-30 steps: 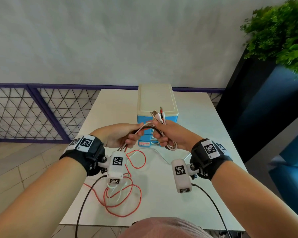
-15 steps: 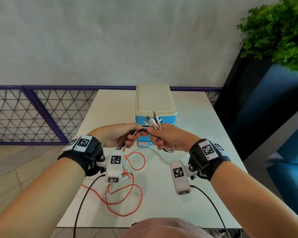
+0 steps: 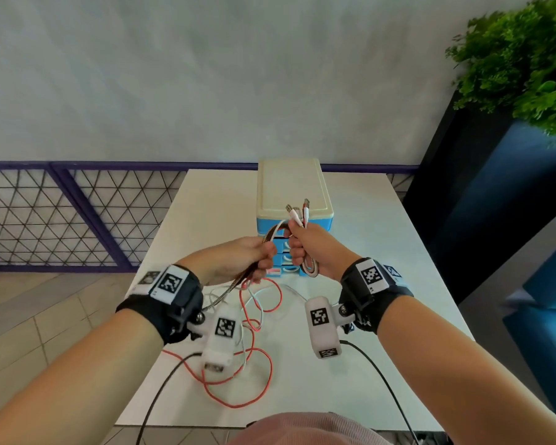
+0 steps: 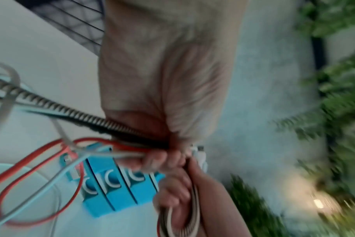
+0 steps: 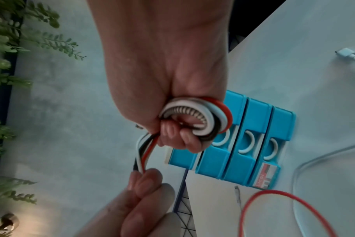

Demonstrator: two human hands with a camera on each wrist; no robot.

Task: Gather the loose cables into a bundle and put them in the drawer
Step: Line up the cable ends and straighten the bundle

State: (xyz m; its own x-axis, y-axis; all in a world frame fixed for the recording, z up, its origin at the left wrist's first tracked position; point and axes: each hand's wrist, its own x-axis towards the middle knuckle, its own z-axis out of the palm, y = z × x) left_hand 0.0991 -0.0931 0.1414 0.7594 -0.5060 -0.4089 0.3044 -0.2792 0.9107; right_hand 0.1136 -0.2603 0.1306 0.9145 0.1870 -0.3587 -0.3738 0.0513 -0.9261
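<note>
The drawer unit [image 3: 294, 252] is bright blue with a cream lid [image 3: 292, 191], on a white worktop [image 3: 382, 252]. Red cable [image 3: 238, 380], white cable [image 3: 291, 292] and a silver spiral-ribbed cable [image 3: 225, 292] trail at lower centre.

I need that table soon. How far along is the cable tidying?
Started: one loop is coiled in the right hand. In hand: the left hand grips the cables, most trailing on the table. Left: finish coiling, open the closed drawer unit.

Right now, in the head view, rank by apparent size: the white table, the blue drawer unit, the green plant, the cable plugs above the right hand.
1. white table
2. green plant, partly cropped
3. blue drawer unit
4. cable plugs
</note>
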